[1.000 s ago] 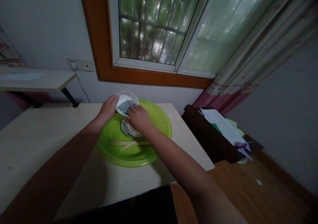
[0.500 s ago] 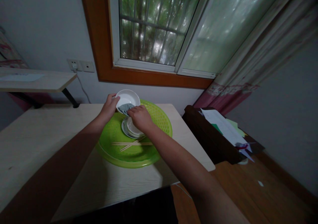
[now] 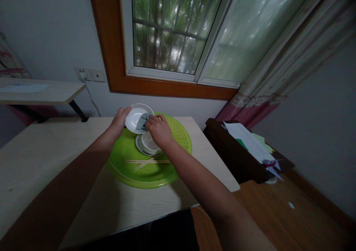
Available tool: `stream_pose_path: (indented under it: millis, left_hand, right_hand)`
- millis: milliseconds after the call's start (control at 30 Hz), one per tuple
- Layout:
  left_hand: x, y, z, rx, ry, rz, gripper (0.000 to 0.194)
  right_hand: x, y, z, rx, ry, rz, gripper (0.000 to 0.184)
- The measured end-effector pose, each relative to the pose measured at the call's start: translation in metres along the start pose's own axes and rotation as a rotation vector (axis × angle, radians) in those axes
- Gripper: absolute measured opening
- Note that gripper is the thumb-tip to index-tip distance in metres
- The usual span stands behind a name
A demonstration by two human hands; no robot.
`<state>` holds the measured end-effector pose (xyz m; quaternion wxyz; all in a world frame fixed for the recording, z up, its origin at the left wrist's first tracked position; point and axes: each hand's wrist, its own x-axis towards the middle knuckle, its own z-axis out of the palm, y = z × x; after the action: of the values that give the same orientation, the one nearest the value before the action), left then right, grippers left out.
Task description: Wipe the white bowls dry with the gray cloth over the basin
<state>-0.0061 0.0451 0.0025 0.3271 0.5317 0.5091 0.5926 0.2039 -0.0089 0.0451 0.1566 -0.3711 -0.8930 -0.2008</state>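
Observation:
My left hand [image 3: 120,119] grips the left rim of a white dish [image 3: 134,114], which it holds tilted above the tray. Closed around a grey-green patterned cloth [image 3: 142,122], my right hand [image 3: 158,128] presses it against the right inside of the dish. Below, a small stack of white bowls [image 3: 149,144] and plates sits on a round bright green tray [image 3: 122,173]. Several wooden chopsticks [image 3: 147,161] lie crossed in front of the stack. The fingertips of my right hand are partly hidden by the cloth.
The tray stands on a pale wooden table [image 3: 91,202]. At the left is a raised shelf [image 3: 59,91] with black legs, and a wall socket [image 3: 89,74] behind it. Right of the table, papers [image 3: 247,143] lie on a dark brown piece of furniture. A window is ahead.
The cloth in my right hand has shifted about over the inside of the dish. The dish has tilted and moved slightly left and down since half a second ago.

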Motion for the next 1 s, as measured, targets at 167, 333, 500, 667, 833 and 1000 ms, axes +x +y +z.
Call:
stream_pose_path:
  millis: [167, 333, 500, 667, 833, 1000]
  left_hand:
    - [-0.01, 0.017, -0.001, 0.019, 0.091, 0.018, 0.042]
    - [-0.014, 0.022, 0.0, 0.147, 0.082, 0.074, 0.044]
    - [-0.015, 0.02, 0.0, 0.206, 0.112, 0.141, 0.042]
    - [-0.018, 0.022, 0.002, 0.149, 0.08, 0.17, 0.038]
    - [-0.014, 0.016, 0.002, 0.105, 0.113, 0.189, 0.037]
    - [-0.008, 0.012, -0.002, 0.123, 0.257, 0.21, 0.034]
  right_hand:
    - [0.0, -0.005, 0.003, 0.004, -0.045, 0.005, 0.019]
    - [0.002, -0.013, 0.007, 0.033, -0.12, -0.043, 0.019]
    - [0.003, -0.017, 0.009, 0.159, -0.135, -0.116, 0.023]
    - [0.002, -0.018, 0.013, 0.396, -0.035, -0.159, 0.035]
    - [0.002, -0.014, 0.019, 0.47, -0.009, -0.202, 0.038]
    - [0.001, -0.008, 0.01, 0.334, -0.001, -0.192, 0.036]
